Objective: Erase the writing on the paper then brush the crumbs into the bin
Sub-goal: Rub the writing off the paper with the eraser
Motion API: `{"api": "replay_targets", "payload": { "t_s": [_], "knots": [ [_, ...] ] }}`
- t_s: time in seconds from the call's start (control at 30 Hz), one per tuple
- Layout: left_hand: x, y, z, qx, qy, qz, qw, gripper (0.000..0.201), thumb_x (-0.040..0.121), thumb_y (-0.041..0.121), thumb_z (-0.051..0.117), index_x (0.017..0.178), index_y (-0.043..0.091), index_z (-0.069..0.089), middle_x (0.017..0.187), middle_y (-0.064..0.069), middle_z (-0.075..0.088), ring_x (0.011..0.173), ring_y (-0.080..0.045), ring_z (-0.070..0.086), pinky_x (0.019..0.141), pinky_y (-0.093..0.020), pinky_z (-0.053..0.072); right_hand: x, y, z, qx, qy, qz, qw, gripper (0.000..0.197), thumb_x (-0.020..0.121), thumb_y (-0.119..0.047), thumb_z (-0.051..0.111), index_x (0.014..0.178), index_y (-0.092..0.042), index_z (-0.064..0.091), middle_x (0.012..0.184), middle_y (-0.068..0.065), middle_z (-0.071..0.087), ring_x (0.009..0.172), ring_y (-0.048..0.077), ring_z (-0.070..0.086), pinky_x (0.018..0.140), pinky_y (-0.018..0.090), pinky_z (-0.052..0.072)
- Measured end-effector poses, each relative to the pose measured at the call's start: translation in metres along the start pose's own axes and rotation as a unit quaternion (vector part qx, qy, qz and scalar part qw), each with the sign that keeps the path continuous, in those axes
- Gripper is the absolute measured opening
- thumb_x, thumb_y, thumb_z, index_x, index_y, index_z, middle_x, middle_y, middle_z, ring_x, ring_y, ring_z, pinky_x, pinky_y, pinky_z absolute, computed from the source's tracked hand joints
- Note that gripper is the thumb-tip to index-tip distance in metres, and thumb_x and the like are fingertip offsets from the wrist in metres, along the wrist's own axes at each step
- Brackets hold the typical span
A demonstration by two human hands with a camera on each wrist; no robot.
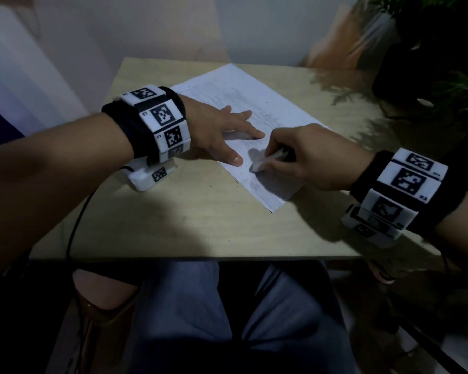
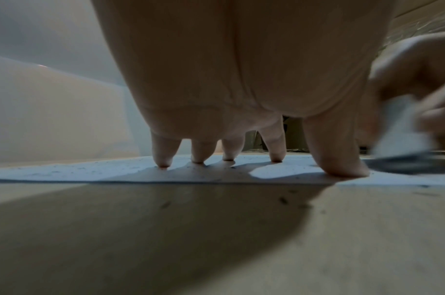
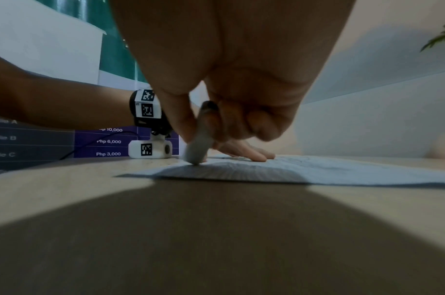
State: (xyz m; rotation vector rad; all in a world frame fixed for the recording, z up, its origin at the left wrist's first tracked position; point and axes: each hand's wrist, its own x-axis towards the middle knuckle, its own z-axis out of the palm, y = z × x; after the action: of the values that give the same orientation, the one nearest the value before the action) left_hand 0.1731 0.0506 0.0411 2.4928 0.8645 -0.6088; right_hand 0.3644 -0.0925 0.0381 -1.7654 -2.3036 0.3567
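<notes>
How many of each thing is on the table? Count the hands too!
Hands: 2, left hand flat on the paper, right hand pinching the eraser
Paper: 1
Eraser: 1
Eraser crumbs: too many and too small to count
Total: 4, crumbs aside

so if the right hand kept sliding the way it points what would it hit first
Probably the left hand's thumb, pressed on the paper just ahead of the eraser the right hand grips; the gap between them looks small.
</notes>
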Motion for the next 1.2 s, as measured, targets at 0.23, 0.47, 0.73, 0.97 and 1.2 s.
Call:
{"api": "replay_targets", "payload": {
  "t_s": [0.23,0.47,0.73,0.97,1.2],
  "knots": [
    [0.001,-0.001,0.000,-0.003,0.000,0.002,1.000,0.079,0.087,0.064,0.065,0.150,0.067,0.018,0.167,0.022,-0.013,0.154,-0.012,-0.019,0.126,-0.055,-0.002,-0.003,-0.011,-0.003,0.066,-0.059,-0.020,0.996,0.043,0.079,-0.065,0.054,0.094,-0.026,0.064,0.078,-0.017,0.063,0.075,0.001,0.057,0.066,0.017,0.041],
    [-0.001,0.001,0.000,-0.001,0.002,0.001,1.000,0.079,0.087,0.062,0.066,0.150,0.067,0.018,0.168,0.021,-0.013,0.154,-0.014,-0.018,0.125,-0.055,-0.002,-0.001,-0.014,0.006,0.013,-0.024,-0.059,0.998,0.039,0.087,-0.058,0.053,0.102,-0.023,0.063,0.080,-0.011,0.063,0.072,0.009,0.056,0.068,0.029,0.044],
    [-0.001,0.001,0.000,-0.006,0.002,0.002,1.000,0.078,0.088,0.061,0.066,0.150,0.067,0.019,0.167,0.024,-0.012,0.154,-0.011,-0.018,0.125,-0.053,-0.002,0.003,-0.013,0.004,0.004,-0.005,-0.055,0.998,0.047,0.084,-0.066,0.047,0.103,-0.026,0.063,0.081,-0.014,0.065,0.073,0.011,0.058,0.069,0.031,0.045],
    [-0.002,0.001,0.000,-0.003,0.003,-0.003,1.000,0.077,0.089,0.062,0.064,0.150,0.066,0.018,0.167,0.022,-0.013,0.155,-0.012,-0.016,0.125,-0.054,-0.001,-0.002,-0.013,0.000,0.041,-0.039,-0.037,0.998,0.044,0.084,-0.066,0.053,0.098,-0.027,0.069,0.084,-0.010,0.069,0.076,0.006,0.060,0.074,0.032,0.050],
    [-0.002,0.001,0.001,0.000,0.004,-0.001,1.000,0.079,0.087,0.064,0.065,0.150,0.066,0.017,0.167,0.022,-0.013,0.155,-0.013,-0.017,0.125,-0.054,-0.003,-0.008,-0.021,0.000,0.107,-0.105,-0.052,0.987,0.020,0.091,-0.045,0.062,0.094,-0.027,0.070,0.075,-0.011,0.069,0.071,0.005,0.061,0.065,0.018,0.043]
  ]
}}
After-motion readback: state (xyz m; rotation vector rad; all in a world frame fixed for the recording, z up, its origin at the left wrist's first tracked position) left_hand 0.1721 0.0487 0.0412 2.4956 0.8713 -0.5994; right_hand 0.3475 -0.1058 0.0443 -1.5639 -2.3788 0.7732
